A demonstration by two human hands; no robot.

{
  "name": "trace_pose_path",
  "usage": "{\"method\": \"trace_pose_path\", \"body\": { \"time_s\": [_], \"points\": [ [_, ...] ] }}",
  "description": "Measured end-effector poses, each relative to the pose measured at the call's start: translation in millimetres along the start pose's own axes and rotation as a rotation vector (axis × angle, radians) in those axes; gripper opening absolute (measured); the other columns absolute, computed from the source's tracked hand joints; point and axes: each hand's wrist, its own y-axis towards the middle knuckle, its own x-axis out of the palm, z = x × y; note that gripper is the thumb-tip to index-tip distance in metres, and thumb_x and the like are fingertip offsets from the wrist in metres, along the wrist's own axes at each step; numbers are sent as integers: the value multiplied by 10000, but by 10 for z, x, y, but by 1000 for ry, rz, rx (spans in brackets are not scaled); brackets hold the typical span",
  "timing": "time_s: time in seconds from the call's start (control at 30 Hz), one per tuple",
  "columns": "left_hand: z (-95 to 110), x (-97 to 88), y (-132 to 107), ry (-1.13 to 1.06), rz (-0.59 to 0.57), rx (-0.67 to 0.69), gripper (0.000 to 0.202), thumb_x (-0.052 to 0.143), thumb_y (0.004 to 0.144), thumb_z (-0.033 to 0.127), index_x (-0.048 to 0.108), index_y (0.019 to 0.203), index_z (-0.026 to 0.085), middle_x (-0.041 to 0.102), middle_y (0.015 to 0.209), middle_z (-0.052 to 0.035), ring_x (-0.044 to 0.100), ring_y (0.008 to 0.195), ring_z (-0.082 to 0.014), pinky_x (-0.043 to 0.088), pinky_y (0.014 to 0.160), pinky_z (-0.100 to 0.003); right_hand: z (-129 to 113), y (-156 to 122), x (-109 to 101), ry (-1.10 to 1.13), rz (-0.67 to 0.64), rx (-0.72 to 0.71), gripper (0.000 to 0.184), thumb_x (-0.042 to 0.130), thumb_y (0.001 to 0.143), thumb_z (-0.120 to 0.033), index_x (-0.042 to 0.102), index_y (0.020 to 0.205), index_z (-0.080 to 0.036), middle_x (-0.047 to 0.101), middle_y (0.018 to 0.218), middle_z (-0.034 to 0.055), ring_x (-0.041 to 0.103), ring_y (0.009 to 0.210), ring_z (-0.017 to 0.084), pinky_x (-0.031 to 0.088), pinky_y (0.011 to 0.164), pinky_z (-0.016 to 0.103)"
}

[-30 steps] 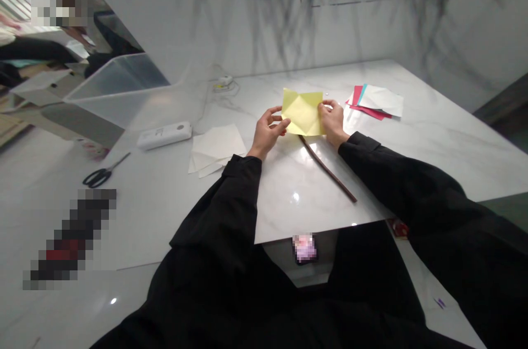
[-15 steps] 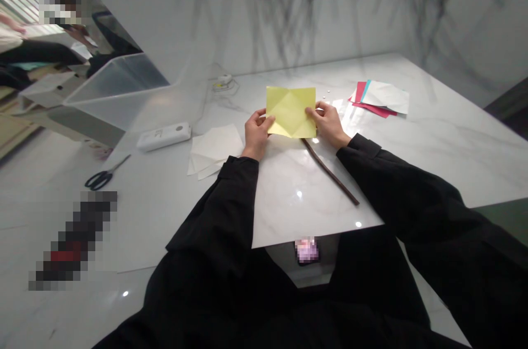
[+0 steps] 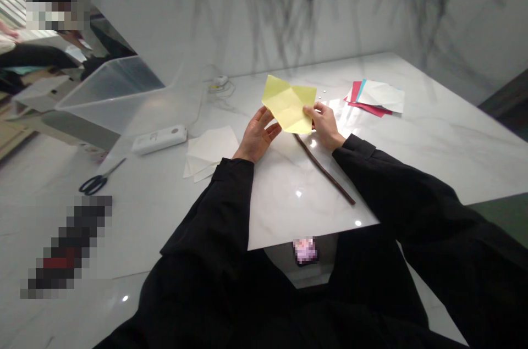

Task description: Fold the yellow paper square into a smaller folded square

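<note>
A square sheet of yellow paper [image 3: 289, 107] with crossing creases is held up above the table, its left side tilted upward. My right hand [image 3: 325, 125] pinches its right edge, thumb on the front face. At the lower left edge of the sheet is my left hand [image 3: 256, 134], its fingers apart and close under the paper; some fingertips are hidden behind it. Below the sheet, a thin dark brown stick [image 3: 325, 171] lies slantwise on the white marbled table [image 3: 284, 211].
White paper sheets [image 3: 210, 151] and a white oblong device [image 3: 160, 140] lie to the left, with black-handled scissors [image 3: 97, 183] beyond. Red, blue and white papers [image 3: 377, 97] are at the right. A clear plastic bin [image 3: 111, 90] and another person are at the far left. A phone [image 3: 305, 251] rests near my lap.
My left thumb has come off the front of the yellow paper, and that hand has turned and opened. The sheet's left side has tipped up. My right hand keeps its pinch.
</note>
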Motion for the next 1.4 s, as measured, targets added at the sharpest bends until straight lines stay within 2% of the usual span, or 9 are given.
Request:
{"method": "trace_pose_path", "body": {
  "time_s": [0.13, 0.3, 0.4, 0.57, 0.7, 0.83, 0.97, 1.23, 1.4],
  "points": [
    [-40, -48, 33, 32, 31, 6, 632, 904, 793, 580, 668, 1278, 251, 729, 1379, -87, 725, 1211, -243, 576, 1050, -362, -40, -30, 0, -2, -38, -3, 512, 882, 750, -621, 562, 791, -223, 631, 683, -9, 546, 560, 115, 391, 464, 245],
    [-131, -145, 111, 22, 139, 51, 558, 967, 706, 406, 670, 1136, 211, 789, 1225, -81, 745, 1168, -239, 596, 1026, -353, -65, -55, -6, -22, -161, -41, 590, 919, 691, -691, 566, 733, -220, 574, 601, -24, 509, 508, 102, 350, 453, 246],
    [-149, -177, 132, 5, 185, 69, 515, 959, 705, 365, 670, 1100, 207, 803, 1187, -81, 754, 1163, -243, 607, 1024, -362, -69, -71, 3, -36, -208, -63, 618, 915, 682, -732, 572, 740, -222, 577, 596, -22, 520, 513, 104, 360, 462, 244],
    [-151, -129, 107, 55, 125, 58, 546, 956, 734, 401, 688, 1165, 199, 806, 1210, -108, 753, 1198, -280, 612, 1040, -409, -75, -91, 41, 16, -138, -66, 658, 892, 663, -792, 538, 749, -244, 532, 549, -50, 484, 480, 101, 366, 447, 244],
    [-184, -99, 99, 62, 106, 75, 607, 984, 693, 422, 716, 1181, 179, 801, 1238, -142, 734, 1244, -327, 608, 1059, -451, -128, -142, 59, 41, -198, -46, 681, 911, 622, -802, 557, 759, -237, 572, 586, -37, 494, 487, 93, 350, 446, 243],
    [-181, -126, 112, 42, 151, 81, 593, 983, 672, 419, 728, 1147, 173, 802, 1234, -136, 728, 1256, -330, 602, 1074, -459, -263, -175, 39, 115, -215, 56, 707, 742, 736, -915, 623, 862, -229, 664, 694, 6, 548, 526, 108, 364, 453, 254],
    [-143, -133, 99, 46, 123, 51, 552, 962, 689, 400, 723, 1133, 177, 792, 1260, -130, 727, 1251, -320, 600, 1077, -453, -333, -149, 17, 149, -212, 191, 725, 613, 819, -949, 649, 911, -231, 669, 690, 16, 576, 543, 133, 374, 462, 271],
    [-138, -51, 63, 77, 115, 32, 568, 949, 669, 361, 715, 1153, 177, 799, 1239, -131, 737, 1218, -328, 606, 1049, -450, -134, -99, -4, 22, -377, 93, 689, 765, 745, -887, 705, 850, -209, 687, 743, 33, 614, 630, 161, 434, 536, 291],
    [-107, -26, 59, 63, 92, 55, 595, 900, 692, 358, 694, 1215, 165, 797, 1221, -144, 734, 1232, -329, 587, 1078, -464, -236, -97, -29, -4, -436, 129, 783, 586, 803, -976, 742, 896, -214, 713, 768, 56, 637, 674, 177, 462, 559, 296]
  ]
}}
